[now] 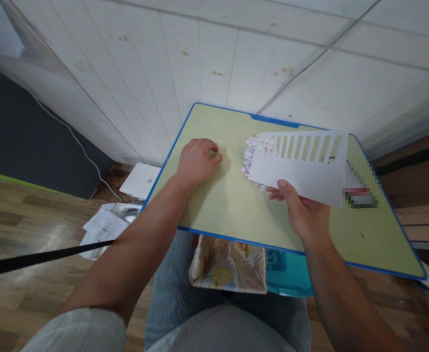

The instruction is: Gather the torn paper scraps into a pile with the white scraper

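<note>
My right hand [305, 210] grips a white card [295, 178] from below, thumb on top and fingers underneath. A row of long slots is cut through its upper half, and the tabletop shows through most of them. Several small pointed white paper pieces [248, 157] with reddish marks stick out past the card's left edge. How they are attached is hidden. On the left side of the table [229, 195], my left hand [199, 159] is low over the surface, fingers curled. A gap shows between thumb and forefinger, with nothing clearly held.
Right of the card lies a blurred-out item [361, 195]. A patterned fabric-lined box [229, 269] and a turquoise tray [289, 274] sit below the table's front edge. White boards and papers [106, 225] are on the floor at left. A panelled wall [214, 58] stands behind.
</note>
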Demonstrator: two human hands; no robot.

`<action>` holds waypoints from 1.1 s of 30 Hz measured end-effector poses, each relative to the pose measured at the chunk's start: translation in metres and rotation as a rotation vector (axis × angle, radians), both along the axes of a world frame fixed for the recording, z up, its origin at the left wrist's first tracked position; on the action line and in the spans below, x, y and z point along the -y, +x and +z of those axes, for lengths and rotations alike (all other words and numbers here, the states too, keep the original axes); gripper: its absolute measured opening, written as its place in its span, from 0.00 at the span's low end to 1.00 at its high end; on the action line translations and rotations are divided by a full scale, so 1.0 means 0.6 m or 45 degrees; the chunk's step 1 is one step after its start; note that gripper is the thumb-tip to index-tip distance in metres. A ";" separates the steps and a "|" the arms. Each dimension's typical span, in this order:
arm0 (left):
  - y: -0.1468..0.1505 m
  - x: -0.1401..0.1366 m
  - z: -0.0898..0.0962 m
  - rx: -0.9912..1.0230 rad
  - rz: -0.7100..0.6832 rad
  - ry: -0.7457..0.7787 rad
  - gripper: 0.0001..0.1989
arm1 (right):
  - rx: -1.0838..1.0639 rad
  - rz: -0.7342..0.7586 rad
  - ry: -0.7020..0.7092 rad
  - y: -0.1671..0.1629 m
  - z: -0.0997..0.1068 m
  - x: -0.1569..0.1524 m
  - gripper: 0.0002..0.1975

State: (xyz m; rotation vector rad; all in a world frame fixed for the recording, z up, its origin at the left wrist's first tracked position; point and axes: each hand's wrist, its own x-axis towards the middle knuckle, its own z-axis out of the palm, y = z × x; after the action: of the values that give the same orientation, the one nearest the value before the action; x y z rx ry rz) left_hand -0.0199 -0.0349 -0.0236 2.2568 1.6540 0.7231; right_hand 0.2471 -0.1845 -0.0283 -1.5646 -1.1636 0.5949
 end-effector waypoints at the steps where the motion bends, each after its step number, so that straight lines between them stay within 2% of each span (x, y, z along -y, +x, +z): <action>1: 0.000 0.000 0.000 0.003 -0.002 -0.003 0.12 | 0.014 0.009 -0.002 0.000 0.000 -0.002 0.24; 6: -0.001 -0.002 -0.003 0.005 -0.003 -0.003 0.12 | 0.030 0.061 -0.027 0.005 -0.002 0.000 0.21; 12: 0.000 -0.004 -0.008 0.017 -0.003 0.035 0.11 | -0.060 0.011 0.059 0.002 -0.002 0.003 0.23; 18: -0.002 -0.005 -0.012 0.044 -0.005 0.058 0.11 | -0.060 0.099 -0.016 0.000 -0.014 0.001 0.25; 24: -0.002 -0.005 -0.012 0.043 0.001 0.067 0.11 | -0.037 0.110 -0.006 0.011 -0.024 0.007 0.26; 33: -0.002 -0.006 -0.014 0.058 0.002 0.075 0.11 | 0.047 0.142 -0.063 0.009 -0.011 0.009 0.28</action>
State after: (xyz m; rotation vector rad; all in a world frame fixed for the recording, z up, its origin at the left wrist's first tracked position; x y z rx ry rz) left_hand -0.0209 -0.0314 -0.0320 2.2616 1.6345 0.8278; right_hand 0.2524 -0.1899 -0.0349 -1.5656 -1.2786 0.6754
